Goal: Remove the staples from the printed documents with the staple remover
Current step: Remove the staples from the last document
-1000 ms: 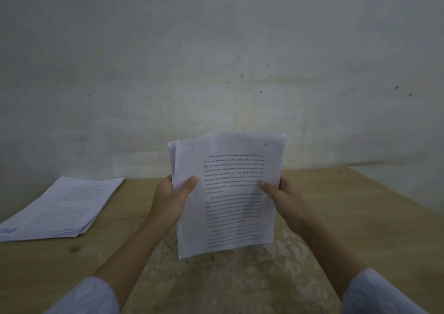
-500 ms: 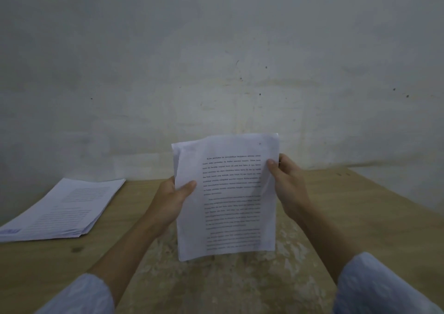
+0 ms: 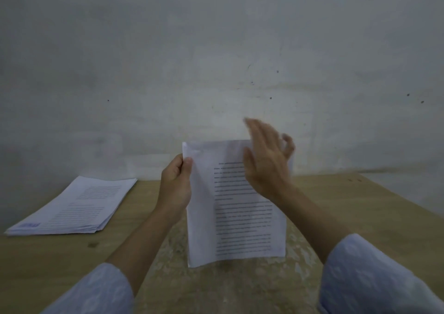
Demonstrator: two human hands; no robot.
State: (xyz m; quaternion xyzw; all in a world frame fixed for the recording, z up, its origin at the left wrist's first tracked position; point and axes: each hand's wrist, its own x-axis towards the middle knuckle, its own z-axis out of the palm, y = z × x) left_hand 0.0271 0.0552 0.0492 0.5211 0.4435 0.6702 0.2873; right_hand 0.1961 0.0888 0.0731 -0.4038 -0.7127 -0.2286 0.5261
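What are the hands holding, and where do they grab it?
The left hand pinches the white printed paper document by its upper left edge. The right hand, blurred, is open in front of the page and holds nothing.

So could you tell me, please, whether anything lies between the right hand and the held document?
Nothing visible does. The right hand, open and blurred, hangs in front of the top right of the document, which the left hand pinches at its upper left edge. No staple remover is in view.
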